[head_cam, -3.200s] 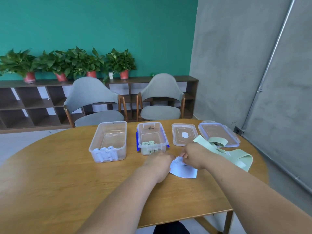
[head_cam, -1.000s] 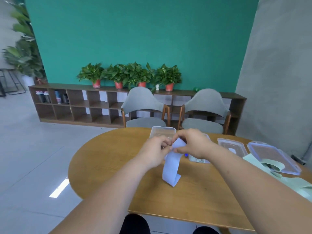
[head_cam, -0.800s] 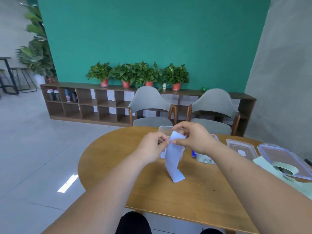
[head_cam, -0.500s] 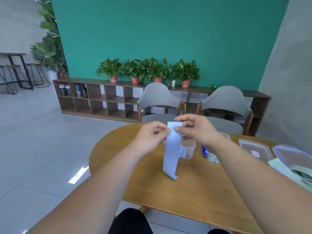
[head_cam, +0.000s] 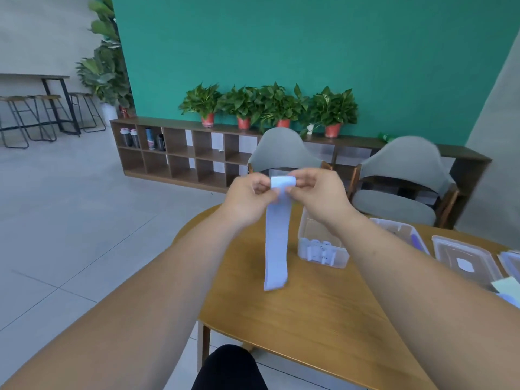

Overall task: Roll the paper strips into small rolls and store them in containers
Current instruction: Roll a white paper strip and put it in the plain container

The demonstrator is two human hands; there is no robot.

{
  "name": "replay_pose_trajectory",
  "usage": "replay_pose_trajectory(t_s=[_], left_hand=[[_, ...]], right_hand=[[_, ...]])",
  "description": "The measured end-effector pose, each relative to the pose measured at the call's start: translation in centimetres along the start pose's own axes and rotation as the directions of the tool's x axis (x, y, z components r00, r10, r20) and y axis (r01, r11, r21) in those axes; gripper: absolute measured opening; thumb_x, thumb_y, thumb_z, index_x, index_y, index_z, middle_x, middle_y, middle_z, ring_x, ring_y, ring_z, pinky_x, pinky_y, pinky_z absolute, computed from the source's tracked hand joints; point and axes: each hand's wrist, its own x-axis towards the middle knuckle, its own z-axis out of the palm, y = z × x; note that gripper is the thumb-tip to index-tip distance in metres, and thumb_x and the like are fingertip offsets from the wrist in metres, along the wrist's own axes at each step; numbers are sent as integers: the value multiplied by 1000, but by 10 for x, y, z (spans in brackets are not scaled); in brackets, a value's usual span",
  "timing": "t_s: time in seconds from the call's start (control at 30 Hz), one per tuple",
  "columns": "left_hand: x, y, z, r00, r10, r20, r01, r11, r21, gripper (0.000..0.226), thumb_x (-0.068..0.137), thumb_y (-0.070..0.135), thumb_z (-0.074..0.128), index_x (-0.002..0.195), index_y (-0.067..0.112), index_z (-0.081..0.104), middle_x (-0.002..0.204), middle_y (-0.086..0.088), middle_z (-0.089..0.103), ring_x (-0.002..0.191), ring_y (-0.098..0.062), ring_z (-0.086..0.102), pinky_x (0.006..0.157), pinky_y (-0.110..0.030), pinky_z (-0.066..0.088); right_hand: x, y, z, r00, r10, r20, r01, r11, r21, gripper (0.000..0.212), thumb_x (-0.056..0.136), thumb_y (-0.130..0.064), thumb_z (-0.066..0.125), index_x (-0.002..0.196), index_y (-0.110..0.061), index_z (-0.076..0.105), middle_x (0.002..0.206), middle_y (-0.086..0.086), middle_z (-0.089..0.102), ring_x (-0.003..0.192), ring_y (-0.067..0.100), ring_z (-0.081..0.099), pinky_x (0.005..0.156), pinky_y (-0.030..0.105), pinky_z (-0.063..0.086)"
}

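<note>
Bottom centre of the frame: your dark clothing [head_cam: 229, 367], with both bare forearms rising from the lower corners toward the middle. Beneath them lies the rounded wooden table [head_cam: 309, 327], its near edge crossing the lower centre. Centre: your left hand [head_cam: 247, 197] and right hand [head_cam: 318, 192] meet above the table, fingers curled, each pinching one side of the top end of the pale blue paper strip [head_cam: 277, 237]. That end is turned over into the beginning of a roll between your fingertips. The rest of the strip hangs straight down, and its lower end curls near the tabletop; whether it touches the wood cannot be told. Just right of the strip, a clear container [head_cam: 342, 258] stands on the table with several white paper rolls [head_cam: 318, 249] upright against its near wall. Further right, your right forearm partly hides a second container [head_cam: 399, 229]; beside it lies a clear lid [head_cam: 461, 257], and a light green strip [head_cam: 506, 285] shows at the right edge. Beyond the table stand two grey chairs [head_cam: 405, 175], then a low wooden shelf [head_cam: 183, 161] carrying potted plants [head_cam: 270, 105] against the teal wall [head_cam: 281, 38]. Upper left: metal stools [head_cam: 42, 114].
</note>
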Motion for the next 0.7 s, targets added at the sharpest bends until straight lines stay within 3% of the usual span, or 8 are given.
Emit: replay_pose_trajectory(t_s=[0.1,0.2,0.3,0.37,0.47,0.7], left_hand=[[14,11,-9,993,105,-53,-106,994,-15,12,93,17,78,104,13,73,100,-1,79,95,-16,75,88,-35,61],[9,6,-10,980,185,-71,-188,982,-29,8,93,11,76,97,16,72,97,3,78,94,-13,75,87,-31,60],[-20,-44,4,989,151,8,-151,988,29,14,89,8,75,92,20,70,96,6,76,95,-12,73,88,-32,56],[-51,-93,18,988,71,134,-96,976,193,15,87,17,73,98,26,69,102,9,74,98,-10,70,91,-31,53],[-101,-151,38,960,-84,268,-39,905,424,22,88,23,73,109,30,70,113,10,68,108,-13,66,95,-27,49],[-124,-172,50,984,18,176,-85,918,386,23,90,20,70,110,30,70,119,22,60,108,0,62,97,-23,49]], right_hand=[[14,-17,5,985,-128,-114,135,989,54,20,87,-9,77,95,-27,72,93,-8,77,92,7,74,88,30,60],[9,-12,14,981,-149,-127,160,984,84,17,86,-6,75,89,-23,72,90,-8,78,91,5,74,84,24,58],[-21,29,35,989,-142,-29,140,989,-49,18,83,-7,74,85,-25,72,85,-11,76,86,6,72,80,29,58],[-52,70,52,987,-94,129,119,972,-202,18,81,-10,73,85,-27,72,87,-12,75,86,8,70,83,35,57],[-100,124,74,945,15,328,131,899,-418,17,83,-16,70,90,-30,75,95,-11,73,91,13,69,84,34,54],[-136,164,89,967,-76,244,159,927,-340,20,86,-16,73,102,-29,73,101,-17,65,90,4,66,83,27,53]])
